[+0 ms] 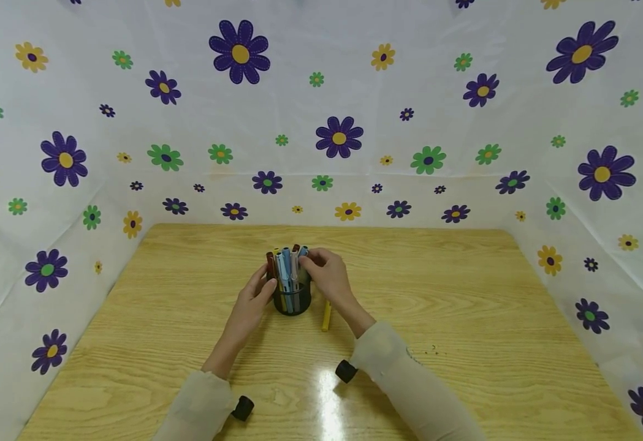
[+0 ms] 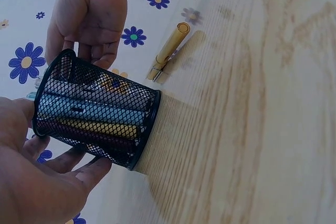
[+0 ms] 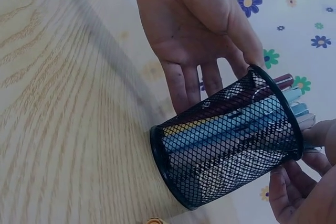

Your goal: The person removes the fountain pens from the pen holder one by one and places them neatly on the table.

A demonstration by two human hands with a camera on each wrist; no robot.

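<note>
A black mesh pen cup (image 1: 292, 301) stands upright on the table, holding several pens (image 1: 285, 263) with dark red, light blue, blue and grey barrels. My left hand (image 1: 252, 300) holds the cup from its left side, thumb near the rim and fingers along the mesh (image 2: 97, 111). At the right of the rim, my right hand (image 1: 329, 275) pinches a blue pen (image 1: 304, 251) at its top; in the right wrist view its fingertips partly hide that pen. A yellow pen (image 1: 326, 316) lies on the table just right of the cup, below my right wrist.
The wooden table (image 1: 442, 288) meets a white flowered cloth (image 1: 293, 110) at the back and both sides. Small dark specks (image 1: 434, 350) lie on the wood to the right. A black wrist mount (image 1: 346, 371) sticks out from the right sleeve.
</note>
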